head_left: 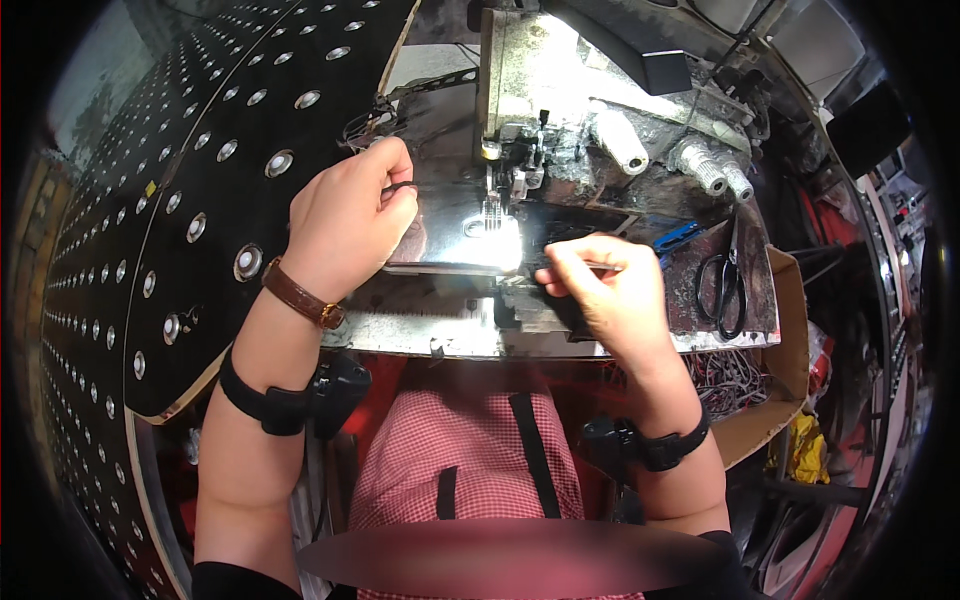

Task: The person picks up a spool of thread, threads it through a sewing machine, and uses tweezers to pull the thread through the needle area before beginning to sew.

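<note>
My left hand (348,212) is closed in a pinch, left of the needle area of a sewing machine (545,85). A short thin black strip (402,186) shows between its thumb and fingers. Right of the machine's lit presser foot (491,214), my right hand (612,290) is closed too, fingertips pressed together near the bed's edge. A thin dark sliver (602,266) shows at those fingers; its kind is too small to tell. The presser foot stands over a shiny metal plate (445,235), between my two hands and apart from both.
Black-handled scissors (734,290) and a blue-handled tool (680,237) lie on the right of the machine table. A cardboard box (790,340) with tangled threads (725,380) sits below it. A black board with round metal studs (228,150) fills the left side.
</note>
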Tool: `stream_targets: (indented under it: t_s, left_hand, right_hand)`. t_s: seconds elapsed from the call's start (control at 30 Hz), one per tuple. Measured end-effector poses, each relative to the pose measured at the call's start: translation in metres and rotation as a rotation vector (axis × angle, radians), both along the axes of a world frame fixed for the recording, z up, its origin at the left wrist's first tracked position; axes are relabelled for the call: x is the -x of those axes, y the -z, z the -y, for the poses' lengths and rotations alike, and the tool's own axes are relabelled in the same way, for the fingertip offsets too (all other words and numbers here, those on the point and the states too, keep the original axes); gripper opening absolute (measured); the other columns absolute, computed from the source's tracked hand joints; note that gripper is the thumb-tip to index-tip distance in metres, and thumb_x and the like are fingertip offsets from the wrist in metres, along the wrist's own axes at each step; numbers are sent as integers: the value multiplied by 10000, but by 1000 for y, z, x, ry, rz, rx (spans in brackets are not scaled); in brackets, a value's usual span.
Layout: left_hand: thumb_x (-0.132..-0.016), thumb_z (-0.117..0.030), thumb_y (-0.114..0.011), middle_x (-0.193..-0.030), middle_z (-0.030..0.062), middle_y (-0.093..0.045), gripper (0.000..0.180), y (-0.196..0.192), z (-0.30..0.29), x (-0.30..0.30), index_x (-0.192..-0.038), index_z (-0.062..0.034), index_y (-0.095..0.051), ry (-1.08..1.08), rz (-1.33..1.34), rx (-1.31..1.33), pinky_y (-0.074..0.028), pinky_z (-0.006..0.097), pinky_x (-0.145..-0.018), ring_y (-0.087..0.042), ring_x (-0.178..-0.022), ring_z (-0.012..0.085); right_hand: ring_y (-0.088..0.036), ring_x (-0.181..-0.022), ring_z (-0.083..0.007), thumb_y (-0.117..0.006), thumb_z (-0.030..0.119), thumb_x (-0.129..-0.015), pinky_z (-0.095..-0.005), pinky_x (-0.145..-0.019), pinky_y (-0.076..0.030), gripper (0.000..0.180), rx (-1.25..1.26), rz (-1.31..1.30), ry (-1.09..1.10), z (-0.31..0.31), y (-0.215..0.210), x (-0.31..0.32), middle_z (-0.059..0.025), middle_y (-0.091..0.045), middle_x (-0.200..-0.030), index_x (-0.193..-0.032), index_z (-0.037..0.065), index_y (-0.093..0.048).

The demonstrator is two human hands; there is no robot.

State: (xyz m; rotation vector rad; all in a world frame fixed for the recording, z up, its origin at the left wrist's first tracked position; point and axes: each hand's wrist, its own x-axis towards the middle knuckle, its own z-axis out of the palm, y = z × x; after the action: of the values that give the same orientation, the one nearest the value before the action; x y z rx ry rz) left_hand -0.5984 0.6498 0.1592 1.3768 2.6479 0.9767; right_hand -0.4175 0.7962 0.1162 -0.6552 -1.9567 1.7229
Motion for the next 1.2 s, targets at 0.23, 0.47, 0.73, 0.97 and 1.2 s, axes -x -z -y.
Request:
stream_targets:
  t_s: [0.23,0.47,0.73,0.97,1.2]
  left_hand:
    - [-740,-156,-553,-650,77,-567,103,2,4,1,-771,-71,-504,3,-34,-20,-420,363,-564,-580,-646,268]
    - [-734,-151,-544,-647,82,-566,95,2,4,2,-775,-73,-509,0,-43,-9,-423,368,-562,-578,-639,274]
    - [-759,-148,-544,-608,41,-487,116,4,3,1,-750,-66,-464,12,-72,-27,-365,294,-526,-486,-538,170]
    - [-735,-153,-531,-651,91,-572,94,2,3,0,-776,-71,-514,8,-97,-5,-426,377,-565,-580,-641,286]
    - [-734,-149,-526,-654,97,-576,90,3,5,1,-778,-71,-517,9,-61,-23,-432,381,-573,-581,-652,297]
  right_hand:
    - [-630,-626,-126,-606,49,-816,-214,-559,-505,121,-79,40,164,-3,-25,-26,-92,-635,-696,-785,-67,-618]
    - [-622,-621,-121,-599,38,-819,-224,-569,-506,112,-38,54,117,4,-23,-21,-89,-632,-702,-802,-70,-624]
    - [-616,-622,-116,-615,63,-812,-206,-565,-481,126,-33,62,102,7,-14,-13,-71,-631,-686,-795,-60,-633]
    - [-618,-615,-112,-620,85,-816,-217,-560,-491,127,-154,83,135,8,-21,-10,-70,-639,-695,-800,-39,-641]
    - [-621,-603,-114,-604,103,-839,-210,-528,-486,132,-49,-20,133,16,-26,-8,-60,-628,-672,-813,-19,-646]
